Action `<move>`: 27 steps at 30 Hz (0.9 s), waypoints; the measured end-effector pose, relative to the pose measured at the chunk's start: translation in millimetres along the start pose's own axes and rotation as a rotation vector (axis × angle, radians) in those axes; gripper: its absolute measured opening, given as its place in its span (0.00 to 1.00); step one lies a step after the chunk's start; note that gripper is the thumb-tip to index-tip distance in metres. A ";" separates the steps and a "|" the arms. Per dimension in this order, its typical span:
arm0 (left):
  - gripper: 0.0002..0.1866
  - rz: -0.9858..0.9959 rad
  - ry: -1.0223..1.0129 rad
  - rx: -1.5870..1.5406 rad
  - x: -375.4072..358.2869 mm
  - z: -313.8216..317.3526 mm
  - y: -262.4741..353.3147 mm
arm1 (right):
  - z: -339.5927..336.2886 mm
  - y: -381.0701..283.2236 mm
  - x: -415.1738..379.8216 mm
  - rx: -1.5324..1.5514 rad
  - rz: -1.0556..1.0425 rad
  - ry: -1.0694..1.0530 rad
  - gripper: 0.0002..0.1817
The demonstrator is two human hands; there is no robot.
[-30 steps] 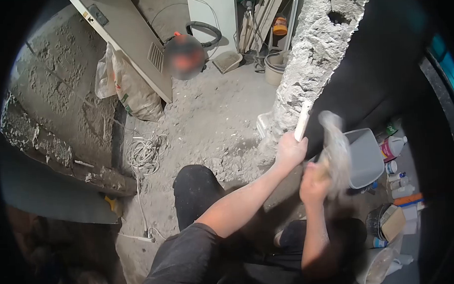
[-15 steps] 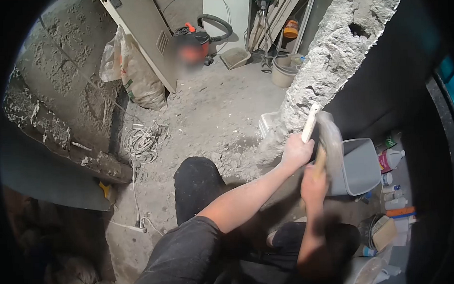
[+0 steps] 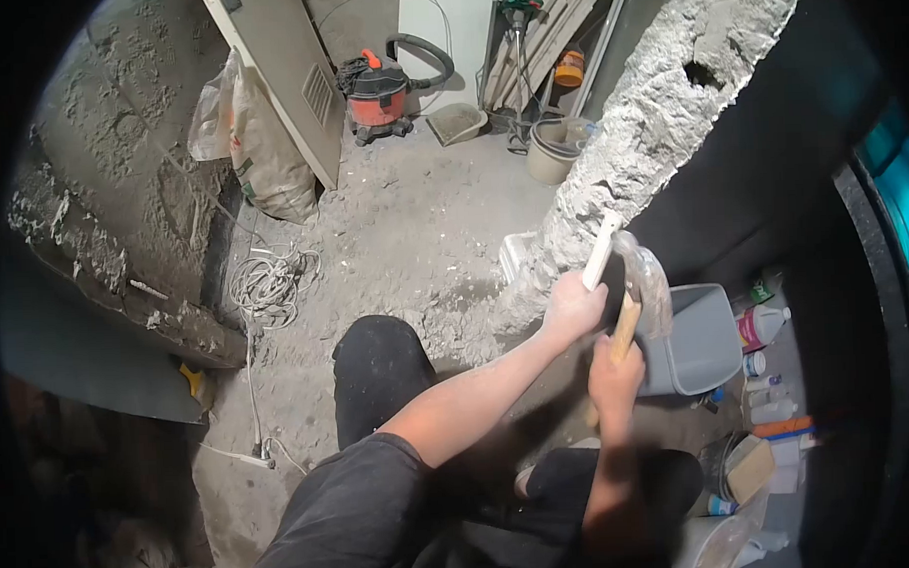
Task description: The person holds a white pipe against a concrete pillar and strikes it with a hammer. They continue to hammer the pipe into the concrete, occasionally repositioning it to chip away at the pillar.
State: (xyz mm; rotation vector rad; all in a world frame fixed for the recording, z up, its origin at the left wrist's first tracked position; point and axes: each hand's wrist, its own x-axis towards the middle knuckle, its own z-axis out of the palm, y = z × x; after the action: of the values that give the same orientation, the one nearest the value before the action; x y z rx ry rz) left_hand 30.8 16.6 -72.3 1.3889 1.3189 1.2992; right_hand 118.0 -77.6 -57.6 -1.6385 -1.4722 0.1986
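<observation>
My left hand (image 3: 573, 308) is closed around a pale, flat chisel (image 3: 601, 251), which slants upward with its far end against the rough edge of a broken wall (image 3: 630, 148). Just below and to the right, my right hand (image 3: 616, 374) grips a hammer (image 3: 626, 323) by its wooden handle. The hammer's metal head is partly smeared by motion and sits close beside the chisel. Both forearms reach forward past my bent knee (image 3: 382, 352).
A grey plastic bin (image 3: 705, 340) stands right of my hands, near several bottles (image 3: 763, 325). Coiled white cable (image 3: 274, 287) lies on the dusty floor, left. Farther off are a red-and-black vacuum cleaner (image 3: 377, 104), a dustpan (image 3: 456, 124), a bucket (image 3: 553, 150) and a sack (image 3: 273, 160).
The whole scene has shifted slightly left in view. The hammer, strongly blurred before, shows more clearly beside the chisel. Both hands keep their grips.
</observation>
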 end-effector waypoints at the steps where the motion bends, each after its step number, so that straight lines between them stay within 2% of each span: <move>1: 0.13 -0.001 0.015 0.015 2.5 -4.2 1.3 | -1.6 -9.7 -5.9 0.057 -0.044 0.086 0.14; 2: 0.13 -0.066 -0.002 -0.012 3.0 -4.8 1.4 | -6.0 -5.2 -9.8 0.024 0.006 0.065 0.15; 5: 0.12 -0.062 -0.003 -0.017 1.2 -4.9 5.1 | -28.9 -30.6 -12.4 0.436 0.155 0.154 0.13; 6: 0.13 -0.031 0.011 -0.015 -0.2 -5.3 7.1 | -35.7 -37.7 -9.6 0.428 0.160 0.148 0.13; 8: 0.13 -0.028 0.001 -0.015 0.7 -0.3 2.1 | -42.3 -46.6 -0.8 0.974 -0.236 0.221 0.11; 9: 0.13 -0.013 -0.004 -0.011 2.4 2.0 0.4 | -37.4 -37.9 -1.2 0.972 -0.237 0.226 0.11; 11: 0.13 -0.027 -0.008 -0.005 5.0 3.8 -2.8 | -9.0 3.8 -5.2 0.587 -0.232 0.298 0.09; 12: 0.13 -0.047 -0.013 0.003 4.2 3.8 -3.1 | 0.2 2.8 -2.6 0.376 -0.196 0.190 0.10; 13: 0.13 -0.037 -0.017 0.002 4.1 2.2 -3.7 | -6.3 2.5 4.4 0.017 0.171 -0.193 0.11; 16: 0.13 -0.058 0.009 0.036 3.2 -5.2 -1.4 | -1.9 -10.0 3.1 -0.012 0.149 -0.166 0.14; 18: 0.13 -0.064 0.007 0.027 2.0 -3.9 -0.7 | -9.2 -18.8 -10.3 0.137 0.193 0.042 0.13; 19: 0.13 -0.063 0.001 0.022 2.6 -3.8 0.4 | -11.6 -14.5 -11.0 0.331 0.092 0.048 0.08; 22: 0.13 -0.032 -0.023 0.020 1.4 -4.1 1.9 | -12.2 -15.4 -9.1 0.437 -0.005 0.177 0.09; 24: 0.13 -0.022 -0.035 0.003 2.8 -4.6 5.4 | 5.7 11.9 -8.7 0.044 -0.101 0.152 0.10; 25: 0.13 -0.057 -0.015 -0.044 2.7 -3.3 3.2 | 13.2 13.5 -3.4 -0.091 -0.224 0.072 0.11; 27: 0.13 -0.085 0.003 -0.091 1.9 2.3 -1.4 | 10.5 5.9 0.1 -0.103 -0.124 -0.033 0.10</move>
State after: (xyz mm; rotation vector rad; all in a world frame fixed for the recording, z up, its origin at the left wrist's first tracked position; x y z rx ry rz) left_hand 32.7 18.8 -73.7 1.2555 1.2908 1.2886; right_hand 115.5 -71.6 -67.8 -1.6257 -1.6264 0.0816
